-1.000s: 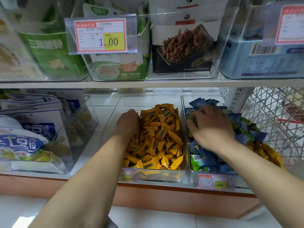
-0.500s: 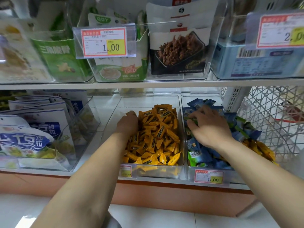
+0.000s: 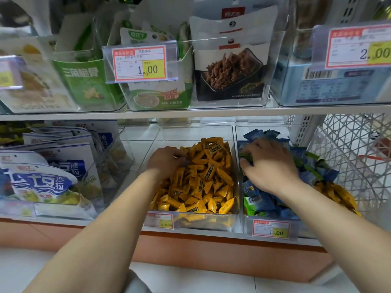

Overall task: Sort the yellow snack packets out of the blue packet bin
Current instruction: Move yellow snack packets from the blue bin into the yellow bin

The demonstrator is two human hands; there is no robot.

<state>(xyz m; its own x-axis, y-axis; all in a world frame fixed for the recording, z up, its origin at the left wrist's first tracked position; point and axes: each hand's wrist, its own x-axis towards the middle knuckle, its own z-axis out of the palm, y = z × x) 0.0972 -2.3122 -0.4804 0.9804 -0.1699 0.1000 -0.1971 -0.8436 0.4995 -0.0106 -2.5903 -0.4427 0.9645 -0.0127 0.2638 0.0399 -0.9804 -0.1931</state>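
**Two bare hands in neighbouring snack bins on a shop shelf**

Seen from above, a person's bare forearms stretch to the lower shelf of a shop rack. The left hand sits at the back left of the yellow packet bin, a clear tub heaped with small yellow snack packets. Its fingers curl down onto the heap, and whether they hold a packet cannot be told.

Just beside it to the right stands the blue packet bin, also clear, filled with blue packets and a few green packets. The right hand lies palm down on the blue heap, fingers spread and lightly bent, tips pressing into the packets at the bin's left side. Nothing is seen gripped in it.

A cluster of stray yellow packets lies at the right edge of the blue heap, just past the right forearm and apart from that hand's fingers.

A lower price tag reading 1.00 hangs on the front of the blue packet bin. A white wire basket stands to the right. Above the upper shelf, clear tubs hold green and white snack bags behind an upper price tag, also reading 1.00.
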